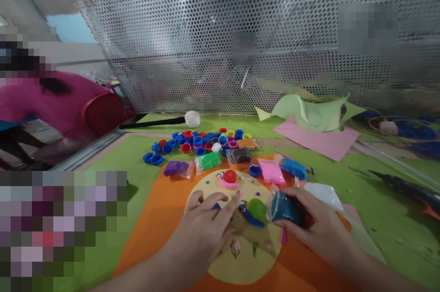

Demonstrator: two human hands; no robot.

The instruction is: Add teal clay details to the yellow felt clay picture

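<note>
My left hand [209, 218] lies over a pale yellow paper circle [237, 267] with its fingers spread, holding nothing I can see. Its index fingertip reaches close to a pink clay snail with a red bottle-cap shell [230, 176]. Right of those fingers is a blue clay snail with a green cap shell [256, 209]. Small clay flowers [235, 246] sit lower on the circle. My right hand [314, 218] grips a clear packet of dark teal clay [284, 207] between thumb and fingers, at the circle's right edge. Under the circle is an orange sheet [140, 232].
Clay packets in purple [176, 168], green [209, 161], pink [271, 171] and blue [294, 168] lie behind the circle. Beyond them are many bottle caps [197, 140]. A glue gun [405, 191] lies at right, paper scraps [316, 134] at back. Another person [62, 95] sits at left.
</note>
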